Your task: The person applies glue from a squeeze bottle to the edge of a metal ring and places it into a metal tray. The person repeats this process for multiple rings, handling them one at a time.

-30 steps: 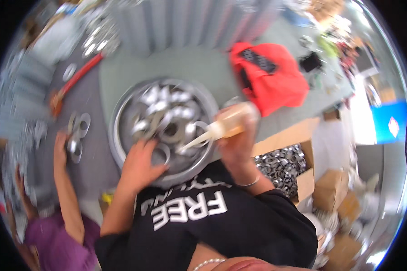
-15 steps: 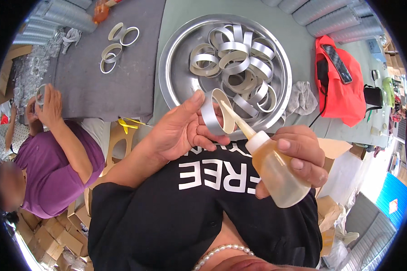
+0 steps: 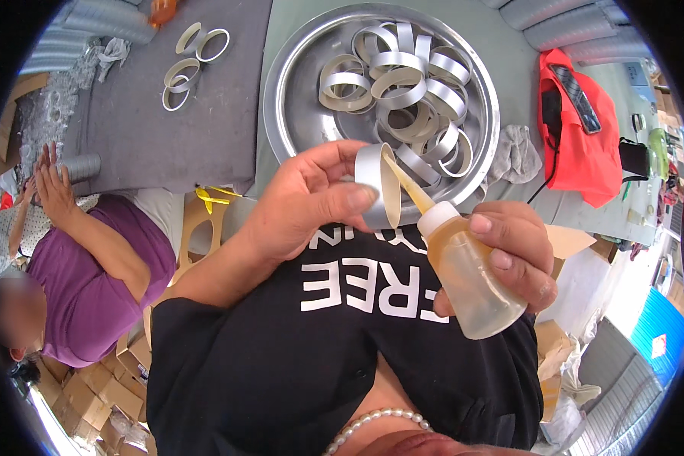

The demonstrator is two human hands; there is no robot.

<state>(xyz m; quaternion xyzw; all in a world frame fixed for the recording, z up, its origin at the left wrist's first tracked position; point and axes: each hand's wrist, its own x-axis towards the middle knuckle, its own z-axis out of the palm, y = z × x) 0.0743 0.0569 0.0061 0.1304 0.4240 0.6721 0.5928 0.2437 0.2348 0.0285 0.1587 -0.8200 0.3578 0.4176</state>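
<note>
My left hand (image 3: 319,190) pinches a silver ring (image 3: 369,169) with a cream inner face between thumb and fingers. In my right hand (image 3: 513,251) is a squeeze bottle (image 3: 475,285), translucent, with a white collar and a long tapered nozzle. Its amber nozzle (image 3: 409,185) points into the ring, the tip close to the inner face; whether it touches I cannot tell. Just beyond both hands stands a round metal tray (image 3: 296,125) holding a heap of similar silver rings (image 3: 399,87).
Several loose rings (image 3: 181,74) lie on the grey mat (image 3: 129,144) to the left. A co-worker in purple (image 3: 99,281) sits there, hands on a stack of rings (image 3: 81,169). Right of the tray are a grey rag (image 3: 515,156) and a red bag (image 3: 585,163) with a phone (image 3: 574,99) on it.
My left hand has turned the ring, its thumb now on the near outer face. The bottle has shifted slightly right. The co-worker's hands have moved down to a stack of rings.
</note>
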